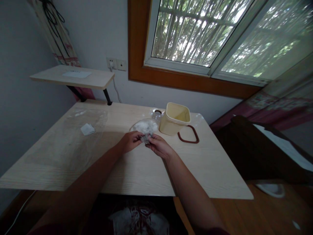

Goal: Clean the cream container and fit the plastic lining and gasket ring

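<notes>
Fingertips of the left hand and right hand pinch a small clear piece between them, its exact shape unclear. Just beyond the grip lies a clear bag; to the right stands a bin, then a brown ring. Well left of the grip, a white square lies on the table.

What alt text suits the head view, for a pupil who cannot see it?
Two hands hold a small clear item above a pale desk. Beyond are crumpled plastic and a cream container, with a brown ring beside it.
</notes>
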`<state>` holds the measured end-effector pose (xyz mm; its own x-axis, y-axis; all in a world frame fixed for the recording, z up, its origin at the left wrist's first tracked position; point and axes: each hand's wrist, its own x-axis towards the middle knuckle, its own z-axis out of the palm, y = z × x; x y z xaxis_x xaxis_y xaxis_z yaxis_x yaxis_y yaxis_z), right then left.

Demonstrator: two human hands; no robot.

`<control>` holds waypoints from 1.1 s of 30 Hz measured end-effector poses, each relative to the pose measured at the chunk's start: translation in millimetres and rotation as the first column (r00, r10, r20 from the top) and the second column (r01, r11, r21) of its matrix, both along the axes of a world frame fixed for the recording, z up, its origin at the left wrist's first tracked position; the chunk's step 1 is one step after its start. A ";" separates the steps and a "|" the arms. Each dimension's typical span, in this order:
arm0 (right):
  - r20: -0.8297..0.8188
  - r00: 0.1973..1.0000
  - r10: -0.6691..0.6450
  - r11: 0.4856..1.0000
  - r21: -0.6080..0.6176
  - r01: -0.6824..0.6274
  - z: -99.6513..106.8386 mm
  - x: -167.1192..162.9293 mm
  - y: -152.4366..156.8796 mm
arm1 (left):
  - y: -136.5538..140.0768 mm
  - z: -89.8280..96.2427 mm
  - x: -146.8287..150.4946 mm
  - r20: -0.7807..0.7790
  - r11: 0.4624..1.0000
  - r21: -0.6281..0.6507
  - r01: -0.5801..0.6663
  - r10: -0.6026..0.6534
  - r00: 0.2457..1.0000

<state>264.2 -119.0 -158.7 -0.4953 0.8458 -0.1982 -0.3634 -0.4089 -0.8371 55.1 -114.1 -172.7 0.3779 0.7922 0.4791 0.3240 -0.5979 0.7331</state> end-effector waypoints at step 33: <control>0.033 0.999 0.023 0.999 0.038 -0.024 -4.0 -3.4 -2.1 | 10.4 -9.7 -1.1 0.246 0.844 -0.519 0.137 -0.006 0.969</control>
